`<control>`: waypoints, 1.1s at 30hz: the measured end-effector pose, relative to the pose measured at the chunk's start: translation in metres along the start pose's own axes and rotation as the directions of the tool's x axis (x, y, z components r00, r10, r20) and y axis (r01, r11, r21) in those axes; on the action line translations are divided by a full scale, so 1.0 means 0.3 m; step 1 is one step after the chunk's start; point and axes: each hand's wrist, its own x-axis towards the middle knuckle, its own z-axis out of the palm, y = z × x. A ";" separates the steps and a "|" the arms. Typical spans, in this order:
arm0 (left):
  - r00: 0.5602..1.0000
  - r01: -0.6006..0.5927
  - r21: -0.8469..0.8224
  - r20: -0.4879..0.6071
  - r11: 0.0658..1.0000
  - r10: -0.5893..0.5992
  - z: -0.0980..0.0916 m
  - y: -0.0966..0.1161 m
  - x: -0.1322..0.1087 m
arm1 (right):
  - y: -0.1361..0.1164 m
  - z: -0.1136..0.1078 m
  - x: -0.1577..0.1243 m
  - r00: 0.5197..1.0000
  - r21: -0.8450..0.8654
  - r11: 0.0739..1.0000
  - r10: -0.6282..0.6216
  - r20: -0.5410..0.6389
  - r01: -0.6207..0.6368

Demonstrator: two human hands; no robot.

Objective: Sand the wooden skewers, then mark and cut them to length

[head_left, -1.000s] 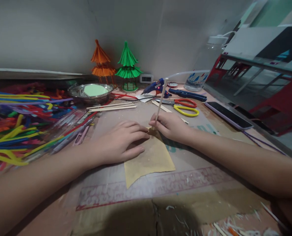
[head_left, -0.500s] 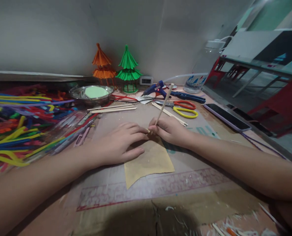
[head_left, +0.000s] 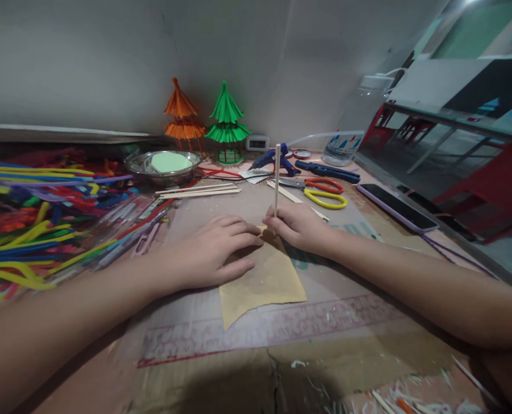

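Observation:
My left hand [head_left: 212,253] lies flat, fingers stretched out, on the top left of a tan sheet of sandpaper [head_left: 266,284] on the table. My right hand [head_left: 297,225] pinches a thin wooden stick [head_left: 277,178] and holds it upright, its lower end down on the sheet's far edge right beside my left fingertips. The stick's tip is hidden by my fingers.
A heap of coloured pipe cleaners [head_left: 31,218] fills the left side. Behind stand a metal bowl [head_left: 163,164], loose wooden sticks [head_left: 197,190], orange [head_left: 182,118] and green [head_left: 226,121] paper towers, a blue glue gun [head_left: 273,158], scissors [head_left: 324,192] and a phone [head_left: 396,207].
The stick leaned right half a second ago and now stands upright. My right hand shifted slightly on the sheet's edge. My left hand stayed flat in place.

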 end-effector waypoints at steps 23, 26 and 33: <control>1.000 0.008 -0.005 0.007 1.000 -0.008 -0.002 0.005 -0.001 | -0.015 -0.002 0.004 0.999 0.104 0.994 0.012 0.044 -0.016; 1.000 0.007 -0.004 -0.005 1.000 -0.007 -0.003 0.005 0.001 | -0.018 -0.003 0.004 0.999 0.039 0.998 0.052 0.013 -0.053; 1.000 0.004 -0.004 -0.008 1.000 -0.004 0.000 0.004 0.000 | -0.024 -0.006 0.001 0.998 0.083 0.995 0.043 0.036 -0.046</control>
